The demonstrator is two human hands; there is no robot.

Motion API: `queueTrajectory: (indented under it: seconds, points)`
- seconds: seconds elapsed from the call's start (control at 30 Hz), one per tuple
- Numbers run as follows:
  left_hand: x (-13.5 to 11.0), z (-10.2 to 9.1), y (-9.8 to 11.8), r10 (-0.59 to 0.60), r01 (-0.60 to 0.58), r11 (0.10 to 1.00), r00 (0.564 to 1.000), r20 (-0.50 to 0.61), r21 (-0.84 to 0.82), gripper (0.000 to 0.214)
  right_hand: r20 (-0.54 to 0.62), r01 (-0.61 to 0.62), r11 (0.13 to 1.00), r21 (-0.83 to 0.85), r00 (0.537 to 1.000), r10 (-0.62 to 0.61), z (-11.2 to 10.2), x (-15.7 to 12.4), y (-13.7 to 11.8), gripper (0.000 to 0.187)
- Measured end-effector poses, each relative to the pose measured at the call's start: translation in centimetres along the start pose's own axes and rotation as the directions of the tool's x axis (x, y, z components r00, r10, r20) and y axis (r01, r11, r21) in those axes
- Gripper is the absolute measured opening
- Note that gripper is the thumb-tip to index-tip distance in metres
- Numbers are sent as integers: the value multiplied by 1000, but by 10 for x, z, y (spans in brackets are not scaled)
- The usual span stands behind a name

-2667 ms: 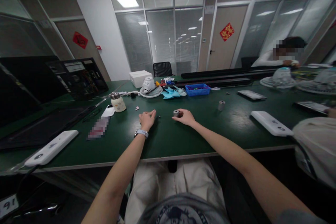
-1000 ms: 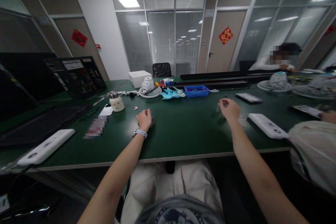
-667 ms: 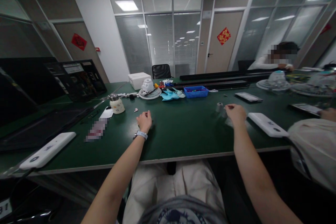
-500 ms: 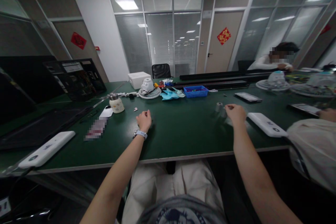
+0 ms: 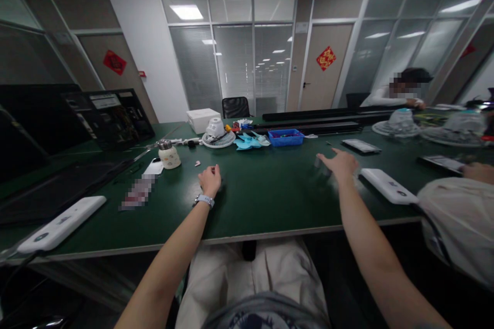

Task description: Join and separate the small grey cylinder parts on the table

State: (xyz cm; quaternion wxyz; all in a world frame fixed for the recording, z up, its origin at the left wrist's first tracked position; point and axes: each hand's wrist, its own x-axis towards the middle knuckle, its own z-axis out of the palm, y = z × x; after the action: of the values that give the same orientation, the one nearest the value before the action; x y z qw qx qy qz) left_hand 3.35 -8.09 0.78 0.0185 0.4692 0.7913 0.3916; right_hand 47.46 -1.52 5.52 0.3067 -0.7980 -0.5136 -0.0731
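My right hand hovers over the right half of the green table. Its fingers are spread, with one fingertip at or very near a small pale cylinder; whether they touch, I cannot tell. A second small cylindrical shape beside it is blurred and partly covered by the hand. My left hand, with a watch on the wrist, rests on the tabletop with its fingers curled in. The inside of that hand is hidden. A small pinkish piece lies just beyond it.
Beyond my hands are a blue tray of small parts, light-blue fan blades, and a white fan part. A cream jar stands left. White devices flank me. A person sits at back right; another's sleeve is close right.
My right hand has gone from a pinch beside the cylinders to spread fingers over them, shifting slightly left. My left hand stays in place. The whole view has tilted slightly.
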Motion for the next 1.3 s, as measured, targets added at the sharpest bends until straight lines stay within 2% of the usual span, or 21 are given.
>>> queueTrajectory:
  seconds: [0.13,0.2,0.3,0.4,0.47,0.57,0.67,0.73,0.77,0.83,0.97,1.13,1.2,1.3]
  points:
    - [0,0,0,8,-8,1000,1000,-7,-2,44,199,24,991,-129,980,2,16,18,-11,50]
    - [0,0,0,16,-16,1000,1000,-1,-6,44,244,7,987,-159,969,32,23,23,-11,46]
    - [1,1,0,30,-30,999,1000,6,-13,41,202,40,984,-174,979,-4,26,21,-13,43]
    - [0,2,2,67,-67,997,998,-3,-28,36,45,211,972,-101,977,-208,24,3,-33,38]
    - [-3,2,4,155,-154,986,988,4,-65,32,-8,369,929,26,929,-369,25,-21,-61,38]
    - [-10,2,12,347,-339,928,937,27,-155,28,79,551,774,312,797,-599,32,-68,-113,37]
    - [-19,2,20,473,-456,859,881,20,-231,28,160,592,617,519,641,-750,41,-115,-157,34]
    - [-22,3,24,515,-493,828,857,17,-267,28,174,589,566,577,588,-790,46,-138,-175,31]
    - [-23,4,25,528,-501,817,849,22,-287,27,174,585,554,592,579,-797,48,-145,-180,29]
    - [-22,7,25,538,-496,801,842,37,-336,25,167,566,550,614,588,-792,52,-154,-185,28]
    - [-17,8,26,521,-451,787,851,62,-422,22,158,525,536,661,601,-783,61,-156,-183,33]
    - [-12,4,35,545,-480,784,836,65,-394,17,158,484,529,697,616,-772,69,-157,-180,35]
    - [-10,1,36,532,-492,788,846,9,-369,19,163,471,532,703,623,-765,69,-159,-180,36]
    - [-6,-3,27,446,-433,849,895,-30,-303,21,163,450,529,719,631,-758,67,-160,-180,39]
